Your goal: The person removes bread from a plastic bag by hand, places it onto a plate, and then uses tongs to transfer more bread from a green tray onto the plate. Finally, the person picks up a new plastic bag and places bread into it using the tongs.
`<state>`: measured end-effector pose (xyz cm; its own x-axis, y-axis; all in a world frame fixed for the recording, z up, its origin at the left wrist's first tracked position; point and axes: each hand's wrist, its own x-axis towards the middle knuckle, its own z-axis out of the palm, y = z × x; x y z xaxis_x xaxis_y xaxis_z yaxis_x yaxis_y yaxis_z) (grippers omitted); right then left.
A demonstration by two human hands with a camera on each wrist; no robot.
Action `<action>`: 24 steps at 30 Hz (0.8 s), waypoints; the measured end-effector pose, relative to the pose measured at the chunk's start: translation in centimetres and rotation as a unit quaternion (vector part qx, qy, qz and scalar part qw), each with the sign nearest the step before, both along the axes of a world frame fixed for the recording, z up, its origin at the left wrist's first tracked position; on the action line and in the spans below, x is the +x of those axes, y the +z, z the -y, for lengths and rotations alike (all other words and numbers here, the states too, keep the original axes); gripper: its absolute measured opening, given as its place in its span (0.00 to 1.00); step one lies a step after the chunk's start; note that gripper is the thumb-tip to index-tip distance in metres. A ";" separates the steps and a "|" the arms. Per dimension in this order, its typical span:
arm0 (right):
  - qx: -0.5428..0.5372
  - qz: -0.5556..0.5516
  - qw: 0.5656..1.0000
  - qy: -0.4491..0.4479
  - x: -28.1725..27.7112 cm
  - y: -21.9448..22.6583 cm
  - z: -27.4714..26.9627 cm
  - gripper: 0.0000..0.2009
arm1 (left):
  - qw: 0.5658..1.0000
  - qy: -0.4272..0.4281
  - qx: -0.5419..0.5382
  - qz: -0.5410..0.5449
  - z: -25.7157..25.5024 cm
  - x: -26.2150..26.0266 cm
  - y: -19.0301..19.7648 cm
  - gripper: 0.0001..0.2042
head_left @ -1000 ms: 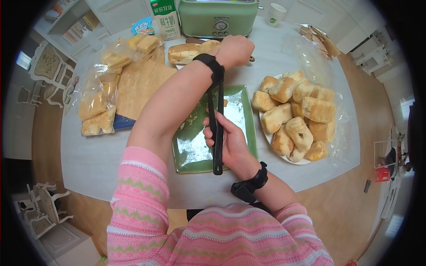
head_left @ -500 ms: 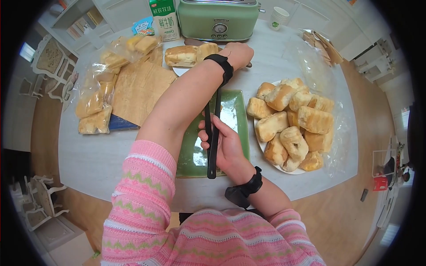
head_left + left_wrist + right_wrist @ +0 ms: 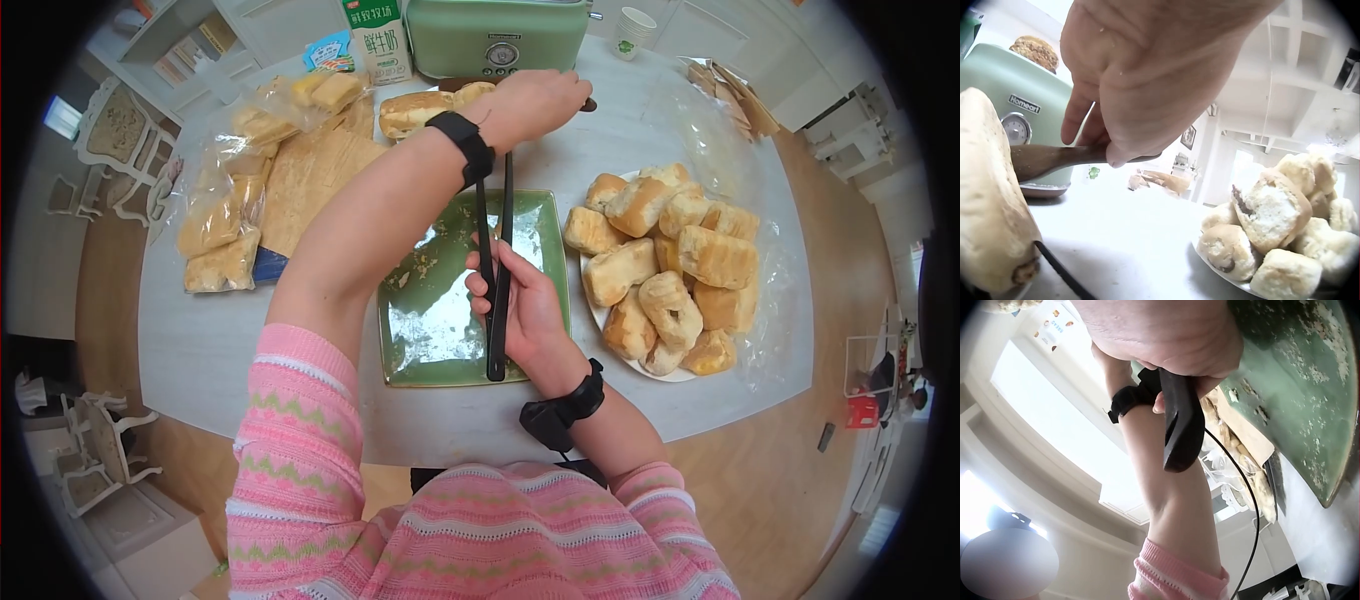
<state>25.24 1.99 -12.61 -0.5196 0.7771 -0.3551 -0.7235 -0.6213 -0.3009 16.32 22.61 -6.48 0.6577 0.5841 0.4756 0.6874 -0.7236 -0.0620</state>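
The left hand [image 3: 540, 105] grips the handle of a brown wooden utensil [image 3: 1047, 159] in front of the green toaster; its far part is hidden behind a bread loaf [image 3: 988, 200]. That loaf [image 3: 410, 115] lies beside the left wrist with another piece. Above the green rectangular plate [image 3: 430, 345], the right hand [image 3: 525, 305] holds black tongs [image 3: 498, 325], fingers curled around the arms. The tongs point away from the body and their tips are hidden under the left wrist. Crumbs lie on the plate.
A round plate piled with bread [image 3: 720, 257] stands right. Bagged bread [image 3: 220, 260] and a wooden board [image 3: 325, 180] are left. Behind stand the toaster [image 3: 470, 35], a milk carton [image 3: 380, 45] and a paper cup [image 3: 634, 33]. Clear plastic [image 3: 700, 140] lies back right.
The left hand and the wooden handle have shifted slightly right and toward the toaster. The right hand still holds the tongs. The head view has shifted a little.
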 end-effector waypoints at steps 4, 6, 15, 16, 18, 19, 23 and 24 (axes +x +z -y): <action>0.004 0.001 1.000 -0.003 0.1 -0.1 -0.3 0.09 | 0.999 -0.021 0.006 0.040 1.3 -2.3 1.6 0.08; 0.008 0.019 1.000 -0.010 0.0 0.2 -0.2 0.13 | 0.995 -0.047 0.017 0.092 1.7 -3.4 2.5 0.10; 0.013 0.024 1.000 0.000 0.2 0.2 -0.4 0.08 | 0.957 -0.024 0.015 0.287 7.3 -8.6 6.5 0.14; 0.012 0.024 1.000 0.000 0.4 0.1 -0.4 0.08 | 0.956 -0.008 0.046 0.289 8.1 -9.4 6.7 0.14; 0.016 0.016 1.000 0.006 0.5 -0.2 -0.5 0.08 | 0.935 0.022 0.016 0.355 9.7 -10.5 6.7 0.12; 0.015 0.015 1.000 0.007 0.6 -0.2 -0.5 0.08 | 0.935 0.023 0.016 0.354 9.8 -11.5 6.1 0.12; 0.008 0.023 1.000 0.011 0.8 -0.1 -0.7 0.08 | 0.933 0.028 0.102 0.343 10.8 -15.2 3.8 0.14; 0.009 0.022 1.000 0.011 0.8 -0.2 -0.7 0.08 | 0.932 0.039 0.103 0.345 11.4 -15.7 3.4 0.15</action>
